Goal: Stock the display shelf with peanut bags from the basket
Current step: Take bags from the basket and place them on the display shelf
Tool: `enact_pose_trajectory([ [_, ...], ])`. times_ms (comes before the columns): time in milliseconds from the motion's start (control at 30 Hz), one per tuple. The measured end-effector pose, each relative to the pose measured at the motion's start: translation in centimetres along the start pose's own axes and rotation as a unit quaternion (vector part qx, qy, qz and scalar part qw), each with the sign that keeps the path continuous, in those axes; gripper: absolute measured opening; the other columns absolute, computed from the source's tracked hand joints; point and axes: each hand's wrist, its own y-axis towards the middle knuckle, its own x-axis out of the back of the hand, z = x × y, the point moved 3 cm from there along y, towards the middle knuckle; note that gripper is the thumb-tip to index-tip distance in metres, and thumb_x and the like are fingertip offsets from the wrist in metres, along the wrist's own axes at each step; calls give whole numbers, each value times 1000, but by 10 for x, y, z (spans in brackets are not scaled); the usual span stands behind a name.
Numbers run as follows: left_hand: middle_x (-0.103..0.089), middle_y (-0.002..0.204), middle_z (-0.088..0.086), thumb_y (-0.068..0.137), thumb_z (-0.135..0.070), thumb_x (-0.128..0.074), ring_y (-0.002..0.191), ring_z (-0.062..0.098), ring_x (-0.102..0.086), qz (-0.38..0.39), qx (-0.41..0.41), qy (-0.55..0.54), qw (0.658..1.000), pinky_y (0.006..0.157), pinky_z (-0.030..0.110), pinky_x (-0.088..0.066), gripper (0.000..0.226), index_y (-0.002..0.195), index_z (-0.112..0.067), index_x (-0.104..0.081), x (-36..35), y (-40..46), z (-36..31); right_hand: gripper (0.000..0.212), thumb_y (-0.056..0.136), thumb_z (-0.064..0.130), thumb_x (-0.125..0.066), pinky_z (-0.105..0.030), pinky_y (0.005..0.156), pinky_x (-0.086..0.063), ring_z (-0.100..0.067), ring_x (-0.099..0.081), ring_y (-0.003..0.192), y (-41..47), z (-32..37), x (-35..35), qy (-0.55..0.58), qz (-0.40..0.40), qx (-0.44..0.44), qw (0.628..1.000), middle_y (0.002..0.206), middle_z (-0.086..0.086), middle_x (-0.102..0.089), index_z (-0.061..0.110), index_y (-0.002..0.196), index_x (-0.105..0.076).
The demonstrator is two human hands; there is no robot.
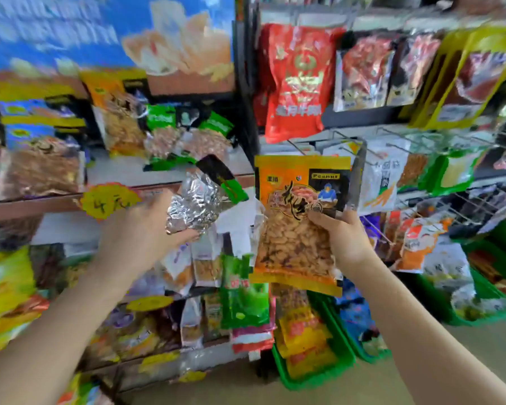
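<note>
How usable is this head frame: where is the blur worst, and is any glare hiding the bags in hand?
Head view: motion blur smears the left shelf and outer edges; the orange peanut bag in the right hand stays readable; the silver-backed bag in the left hand glints; wide-angle bending at the borders.

A blue poster [108, 33] with a picture of food hung at upper left. Right of it, a red bag [297, 83] hung on the rack, with clear packs of red snacks [365, 74] beside it and yellow-edged packs [473, 80] further right. Below those, white packs [383, 176] hung on wire hooks [348, 141]. A yellow price tag [108, 200] stuck to a shelf edge at left. A second green bin [485, 302] of mixed packs stood on the floor at right.
</note>
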Motion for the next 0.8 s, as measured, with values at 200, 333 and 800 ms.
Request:
enact_pose_trajectory([
  [200,-60,55,26,48,-44,-87,44,40,-61,-48,67,122,989,37,39,-48,67,88,1,-57,50,20,139,23,83,22,-66,-43,72,-55,-27,-65,69,36,57,-176,-58,16,94,994,71,-9,-66,19,63,-56],
  [333,-67,88,27,64,-48,-77,78,44,-65,-100,120,30,987,56,42,-48,66,108,-5,-55,63,37,203,24,84,24,-65,-41,57,-44,-26,-53,55,68,86,-272,-124,21,146,981,63,-13,-59,6,69,-61],
  [800,-37,58,-3,67,-62,-67,62,27,-48,-72,224,-72,969,43,31,-27,66,99,-9,-45,49,68,261,63,90,13,-54,-49,103,-41,-36,-30,135,156,76,-368,-487,25,286,825,148,-15,-28,13,145,-22],
])
